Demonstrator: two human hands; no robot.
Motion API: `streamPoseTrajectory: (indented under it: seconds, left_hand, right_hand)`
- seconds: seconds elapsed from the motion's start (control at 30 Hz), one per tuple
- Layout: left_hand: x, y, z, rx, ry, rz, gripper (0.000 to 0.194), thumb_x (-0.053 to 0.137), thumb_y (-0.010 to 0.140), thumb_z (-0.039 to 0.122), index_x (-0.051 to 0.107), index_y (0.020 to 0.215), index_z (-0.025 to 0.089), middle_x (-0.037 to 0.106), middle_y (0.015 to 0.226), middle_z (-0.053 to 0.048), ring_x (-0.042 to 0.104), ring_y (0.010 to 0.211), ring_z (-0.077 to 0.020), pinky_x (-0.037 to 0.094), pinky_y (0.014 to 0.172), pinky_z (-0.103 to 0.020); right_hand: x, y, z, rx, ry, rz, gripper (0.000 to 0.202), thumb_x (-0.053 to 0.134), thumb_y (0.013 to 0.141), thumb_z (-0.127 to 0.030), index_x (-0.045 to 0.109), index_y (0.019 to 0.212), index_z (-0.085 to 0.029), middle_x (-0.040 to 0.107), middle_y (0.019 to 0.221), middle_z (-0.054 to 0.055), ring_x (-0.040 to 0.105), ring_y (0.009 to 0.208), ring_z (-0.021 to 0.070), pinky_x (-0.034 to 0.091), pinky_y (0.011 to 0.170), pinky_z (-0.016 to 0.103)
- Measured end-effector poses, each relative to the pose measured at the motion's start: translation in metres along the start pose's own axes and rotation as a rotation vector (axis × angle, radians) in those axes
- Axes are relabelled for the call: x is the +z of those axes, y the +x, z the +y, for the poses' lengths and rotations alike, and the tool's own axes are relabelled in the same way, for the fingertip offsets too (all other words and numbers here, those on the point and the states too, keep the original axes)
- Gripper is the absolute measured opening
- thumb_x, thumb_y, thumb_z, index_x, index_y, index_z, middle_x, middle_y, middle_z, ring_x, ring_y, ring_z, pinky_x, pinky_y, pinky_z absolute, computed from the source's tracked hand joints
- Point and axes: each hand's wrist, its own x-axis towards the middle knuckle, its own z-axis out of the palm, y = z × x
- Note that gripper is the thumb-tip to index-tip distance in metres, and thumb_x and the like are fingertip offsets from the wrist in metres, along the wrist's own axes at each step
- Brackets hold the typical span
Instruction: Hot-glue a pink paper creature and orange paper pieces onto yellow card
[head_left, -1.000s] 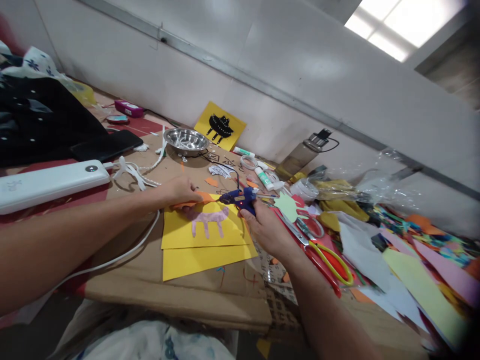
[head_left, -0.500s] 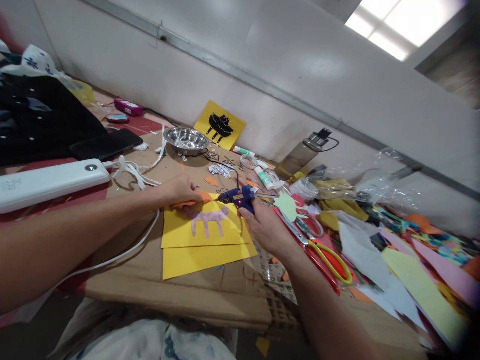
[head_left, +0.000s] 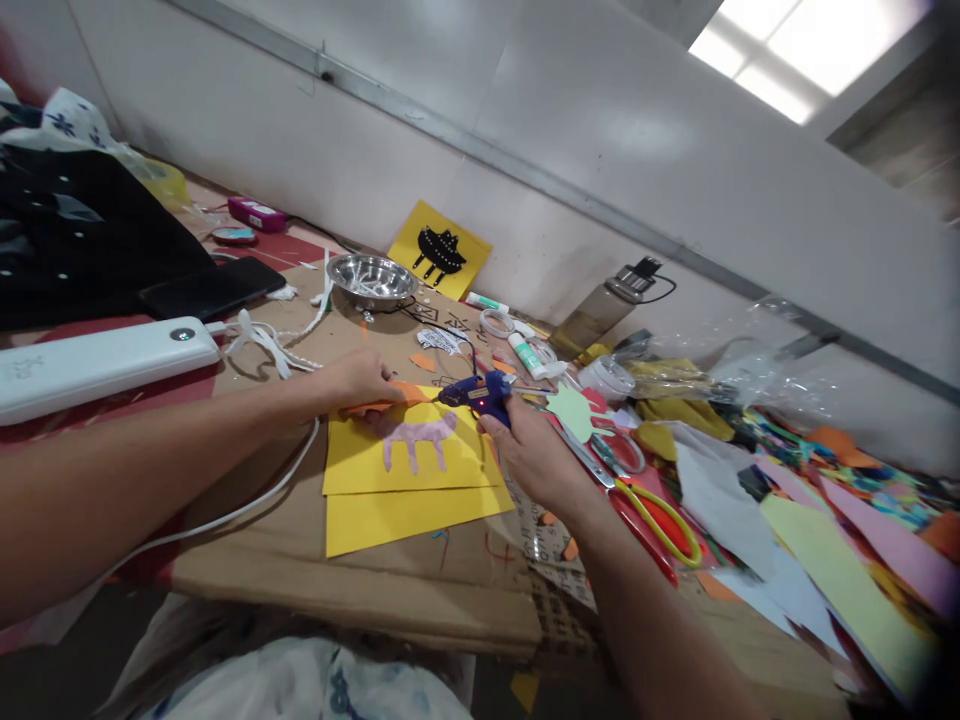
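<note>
My right hand [head_left: 529,440] is closed round the grip of a dark blue hot glue gun [head_left: 480,395], on which a small red light glows. Its nozzle points left and meets the edge of an orange paper piece [head_left: 401,393]. That piece is pinched in my left hand [head_left: 362,383], whose fingers are partly hidden. Below both hands lies a folded yellow card [head_left: 375,475], with a pale purple cut-out shape [head_left: 421,437] on it. Whether the orange piece touches the card, I cannot tell.
Scissors with yellow and red handles [head_left: 660,520] lie on the right, near loose coloured paper [head_left: 817,560]. Behind are a steel bowl [head_left: 373,280], a glue stick [head_left: 527,355] and a tilted bottle [head_left: 600,310]. A white power bank [head_left: 105,365] with its cable sits left.
Both hands stay almost where they were. The glue gun's nozzle has shifted very slightly along the orange paper's edge.
</note>
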Motion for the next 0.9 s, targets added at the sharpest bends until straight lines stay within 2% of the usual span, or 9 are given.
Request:
streamPoseTrajectory:
  seconds: [0.27,0.6,0.9]
  left_hand:
    - [0.000,-0.003,0.002,-0.007,0.014,0.007,0.027,0.061,0.072,0.037,0.058,0.055,0.016,0.056,0.043,0.000,0.046,0.037,-0.0109,0.031,0.039,-0.022]
    - [0.001,-0.005,0.005,-0.010,0.014,0.039,0.026,0.063,0.073,0.035,0.060,0.055,0.015,0.056,0.043,0.002,0.047,0.038,-0.0088,0.030,0.038,-0.020]
    - [0.002,-0.003,0.002,-0.009,-0.010,0.016,0.024,0.061,0.071,0.033,0.060,0.054,0.016,0.055,0.042,0.001,0.047,0.037,-0.0106,0.032,0.039,-0.022]
  right_hand:
    - [-0.003,-0.001,-0.005,0.039,-0.029,-0.024,0.037,0.042,0.096,-0.030,0.051,0.126,-0.011,0.066,0.120,0.017,0.061,0.107,0.0291,0.044,0.089,0.037]
    - [-0.002,0.002,-0.014,0.010,-0.032,-0.014,0.028,0.043,0.095,-0.028,0.055,0.115,-0.013,0.067,0.116,0.017,0.062,0.103,0.0267,0.044,0.086,0.035]
    - [-0.002,0.001,-0.011,0.037,-0.066,-0.012,0.033,0.042,0.095,-0.029,0.053,0.121,-0.012,0.067,0.115,0.018,0.063,0.103,0.0287,0.045,0.084,0.035]
